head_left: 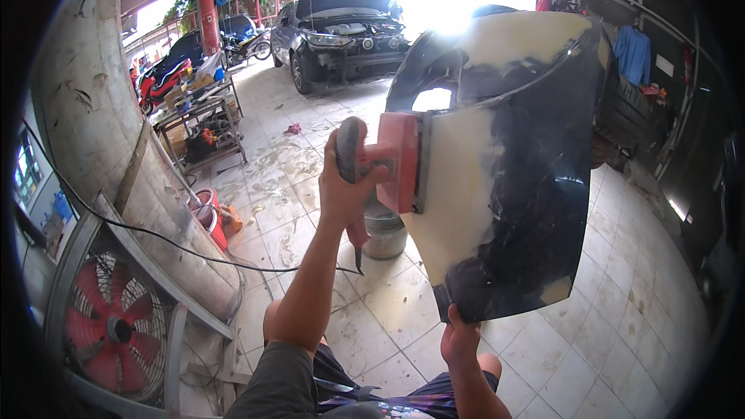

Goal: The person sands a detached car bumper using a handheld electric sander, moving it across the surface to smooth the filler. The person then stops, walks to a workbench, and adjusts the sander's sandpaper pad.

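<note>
My left hand [347, 190] is wrapped round the handle of a red electric sander [397, 163], whose dark cord hangs from the handle's lower end. The sander's flat pad stands on edge against the left part of a curved car body panel [535, 186]. Black and cream patches cover this panel, and there is a cutout near its upper left. Below, my right hand [462, 335] grips the panel's bottom corner, with the thumb on the near face and the other fingers mostly hidden behind. Behind the sander stands a grey bucket [384, 237], partly covered.
A large red-bladed fan [116, 326] in a metal frame stands at left by a thick pillar [85, 101]. The black cord [194, 254] crosses from the left. A cluttered cart [203, 120], red buckets [208, 213] and a car [334, 35] with its bonnet up are farther off.
</note>
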`<state>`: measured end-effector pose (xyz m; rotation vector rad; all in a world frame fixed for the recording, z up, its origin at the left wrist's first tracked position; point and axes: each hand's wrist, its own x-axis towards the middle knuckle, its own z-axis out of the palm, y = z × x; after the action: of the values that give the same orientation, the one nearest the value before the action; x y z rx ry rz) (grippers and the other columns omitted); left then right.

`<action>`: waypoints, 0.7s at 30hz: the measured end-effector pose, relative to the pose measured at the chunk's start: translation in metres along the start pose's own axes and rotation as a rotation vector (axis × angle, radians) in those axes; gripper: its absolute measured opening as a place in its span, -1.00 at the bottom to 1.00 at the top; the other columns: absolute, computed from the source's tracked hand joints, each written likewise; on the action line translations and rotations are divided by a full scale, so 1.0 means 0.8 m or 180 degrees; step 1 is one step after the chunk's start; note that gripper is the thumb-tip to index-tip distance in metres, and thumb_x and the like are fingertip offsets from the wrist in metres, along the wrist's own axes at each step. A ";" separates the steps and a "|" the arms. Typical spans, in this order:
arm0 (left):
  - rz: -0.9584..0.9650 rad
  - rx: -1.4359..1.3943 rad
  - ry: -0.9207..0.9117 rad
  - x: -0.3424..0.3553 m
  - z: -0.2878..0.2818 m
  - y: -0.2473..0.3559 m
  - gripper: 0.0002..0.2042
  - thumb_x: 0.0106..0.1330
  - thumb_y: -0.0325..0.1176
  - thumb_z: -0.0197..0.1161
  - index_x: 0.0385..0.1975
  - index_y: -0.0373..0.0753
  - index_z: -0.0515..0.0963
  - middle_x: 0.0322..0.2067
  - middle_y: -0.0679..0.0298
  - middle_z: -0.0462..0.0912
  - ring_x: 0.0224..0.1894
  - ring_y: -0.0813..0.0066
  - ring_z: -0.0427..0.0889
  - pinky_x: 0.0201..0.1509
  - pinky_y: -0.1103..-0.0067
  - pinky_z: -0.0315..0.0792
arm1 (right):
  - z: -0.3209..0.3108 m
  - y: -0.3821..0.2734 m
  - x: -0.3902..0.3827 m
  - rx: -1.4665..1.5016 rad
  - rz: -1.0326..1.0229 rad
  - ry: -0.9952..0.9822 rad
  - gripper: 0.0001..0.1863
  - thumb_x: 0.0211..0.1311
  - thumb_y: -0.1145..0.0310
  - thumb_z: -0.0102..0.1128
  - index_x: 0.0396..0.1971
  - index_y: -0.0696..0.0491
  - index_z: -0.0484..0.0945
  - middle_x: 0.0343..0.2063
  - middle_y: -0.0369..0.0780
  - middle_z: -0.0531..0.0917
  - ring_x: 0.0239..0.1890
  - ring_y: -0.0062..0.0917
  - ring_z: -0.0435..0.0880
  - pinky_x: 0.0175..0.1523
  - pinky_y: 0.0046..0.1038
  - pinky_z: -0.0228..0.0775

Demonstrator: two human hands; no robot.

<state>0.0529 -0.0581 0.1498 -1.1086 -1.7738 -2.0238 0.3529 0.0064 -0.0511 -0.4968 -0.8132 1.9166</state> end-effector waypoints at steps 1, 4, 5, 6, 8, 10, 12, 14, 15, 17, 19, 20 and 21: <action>-0.0055 0.0156 -0.0045 -0.011 0.003 0.015 0.06 0.09 -0.21 0.67 0.58 -0.21 0.14 0.20 0.00 0.66 0.18 0.18 0.71 0.26 0.33 0.59 | 0.000 0.000 0.000 0.0005 -0.0003 -0.0049 -0.28 0.32 0.70 0.35 0.44 0.05 0.33 0.33 -0.26 0.53 0.37 -0.42 0.49 0.55 -0.34 0.17; 0.0188 0.0347 -0.0140 -0.056 0.010 0.051 0.08 0.09 -0.21 0.69 0.58 -0.25 0.11 0.25 -0.03 0.62 0.25 0.12 0.67 0.34 0.30 0.54 | 0.001 -0.001 0.002 0.0056 -0.0052 -0.0178 -0.30 0.34 0.69 0.35 0.44 0.07 0.33 0.33 -0.24 0.53 0.37 -0.42 0.49 0.55 -0.34 0.17; 0.0169 0.0353 -0.0192 -0.074 0.011 0.061 0.09 0.08 -0.21 0.69 0.58 -0.26 0.10 0.27 -0.04 0.60 0.27 0.10 0.65 0.35 0.29 0.53 | 0.002 -0.001 0.003 0.0220 -0.0112 -0.0325 -0.31 0.34 0.68 0.35 0.43 0.07 0.34 0.32 -0.24 0.53 0.36 -0.42 0.49 0.55 -0.34 0.17; 0.0221 0.0333 -0.0236 -0.094 0.013 0.069 0.09 0.08 -0.21 0.69 0.58 -0.28 0.10 0.29 -0.05 0.58 0.29 0.08 0.64 0.36 0.28 0.52 | 0.002 -0.002 0.003 0.0049 -0.0016 -0.0123 -0.32 0.34 0.68 0.36 0.42 0.08 0.34 0.32 -0.24 0.54 0.36 -0.42 0.49 0.54 -0.34 0.18; 0.0336 0.0363 -0.0304 -0.124 0.017 0.082 0.11 0.08 -0.25 0.70 0.59 -0.28 0.07 0.29 -0.05 0.57 0.30 0.11 0.63 0.37 0.30 0.51 | 0.002 -0.004 0.003 0.0152 0.0068 -0.0013 -0.33 0.34 0.66 0.38 0.41 0.10 0.36 0.30 -0.23 0.55 0.35 -0.42 0.49 0.53 -0.34 0.19; 0.0465 0.0468 -0.0351 -0.137 0.022 0.093 0.15 0.07 -0.31 0.72 0.61 -0.27 0.00 0.27 -0.01 0.59 0.27 0.22 0.65 0.34 0.36 0.53 | 0.002 -0.005 0.004 0.0014 0.0111 0.0015 -0.33 0.34 0.66 0.38 0.40 0.10 0.35 0.31 -0.23 0.54 0.35 -0.42 0.49 0.53 -0.34 0.18; 0.0596 0.0583 -0.0274 -0.129 0.026 0.105 0.13 0.07 -0.31 0.72 0.60 -0.29 0.04 0.25 -0.02 0.60 0.26 0.21 0.65 0.33 0.37 0.54 | 0.004 -0.005 0.004 0.0044 0.0099 -0.0062 -0.33 0.35 0.66 0.38 0.41 0.11 0.34 0.31 -0.22 0.53 0.35 -0.42 0.49 0.53 -0.34 0.19; 0.0786 0.0884 -0.0172 -0.099 0.028 0.119 0.11 0.08 -0.30 0.72 0.59 -0.29 0.07 0.24 -0.01 0.62 0.25 0.21 0.66 0.31 0.36 0.55 | 0.009 -0.001 0.005 0.0199 -0.0014 -0.0284 -0.33 0.35 0.65 0.37 0.41 0.11 0.33 0.32 -0.21 0.53 0.35 -0.41 0.49 0.53 -0.34 0.19; 0.0807 0.0772 -0.0116 -0.081 0.031 0.128 0.07 0.08 -0.27 0.72 0.57 -0.26 0.13 0.21 0.01 0.64 0.21 0.22 0.69 0.27 0.35 0.57 | 0.012 0.002 0.005 0.0062 0.0060 -0.0162 -0.33 0.37 0.66 0.34 0.43 0.09 0.33 0.33 -0.22 0.52 0.37 -0.40 0.49 0.54 -0.32 0.20; 0.0735 0.0697 -0.0091 -0.042 0.036 0.146 0.09 0.06 -0.18 0.72 0.57 -0.29 0.14 0.26 -0.06 0.57 0.27 0.06 0.64 0.32 0.27 0.53 | 0.018 0.008 0.004 0.0092 0.0065 -0.0151 -0.32 0.39 0.67 0.29 0.46 0.04 0.32 0.36 -0.23 0.51 0.40 -0.38 0.48 0.57 -0.29 0.21; 0.0571 0.0685 -0.0095 -0.006 0.041 0.162 0.10 0.06 -0.13 0.71 0.57 -0.29 0.14 0.29 -0.10 0.53 0.30 -0.02 0.61 0.34 0.24 0.51 | 0.022 0.012 0.000 -0.0101 0.0017 -0.0070 -0.33 0.39 0.67 0.30 0.45 0.04 0.34 0.37 -0.23 0.51 0.40 -0.39 0.48 0.57 -0.30 0.22; 0.0460 0.0703 -0.0110 0.012 0.043 0.168 0.10 0.06 -0.11 0.70 0.57 -0.29 0.14 0.30 -0.09 0.53 0.30 -0.02 0.61 0.34 0.25 0.51 | 0.022 0.013 -0.001 0.0033 -0.0085 -0.0189 -0.34 0.39 0.67 0.30 0.44 0.04 0.35 0.37 -0.24 0.51 0.40 -0.39 0.48 0.57 -0.30 0.22; 0.0350 0.0715 -0.0126 0.022 0.044 0.172 0.10 0.07 -0.10 0.70 0.57 -0.28 0.14 0.30 -0.09 0.53 0.30 -0.01 0.62 0.34 0.25 0.51 | 0.021 0.012 -0.003 -0.0125 0.0039 -0.0058 -0.33 0.39 0.67 0.30 0.45 0.04 0.34 0.37 -0.24 0.51 0.41 -0.39 0.48 0.57 -0.30 0.22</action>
<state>0.1393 -0.0530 0.2637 -1.1546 -1.8607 -1.7033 0.3377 -0.0045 -0.0465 -0.5099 -0.8626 1.9220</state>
